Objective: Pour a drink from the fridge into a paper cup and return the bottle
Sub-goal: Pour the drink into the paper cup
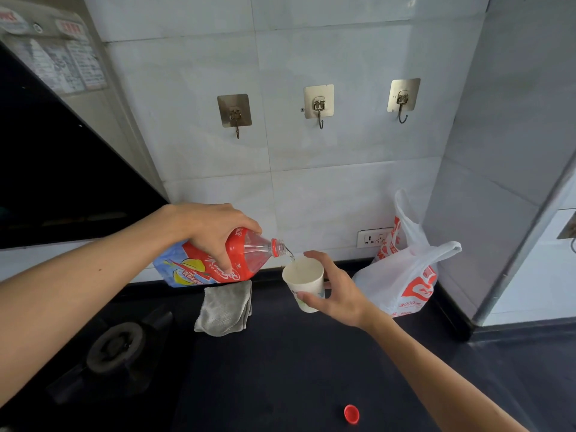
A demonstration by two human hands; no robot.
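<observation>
Gripping a tilted bottle point(224, 263), the left hand point(215, 232) poured clear liquid into a paper cup point(304, 280) that the right hand point(338, 291) clasped; a red cap point(351, 414) lay on the near desk point(280, 369).

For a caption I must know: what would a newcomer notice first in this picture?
First, at the centre, the left hand tilts a red-labelled bottle and a thin stream falls into the paper cup held by the right hand. Then the red cap, lying alone on the dark counter near the bottom edge, and the white plastic bag by the wall at right.
</observation>
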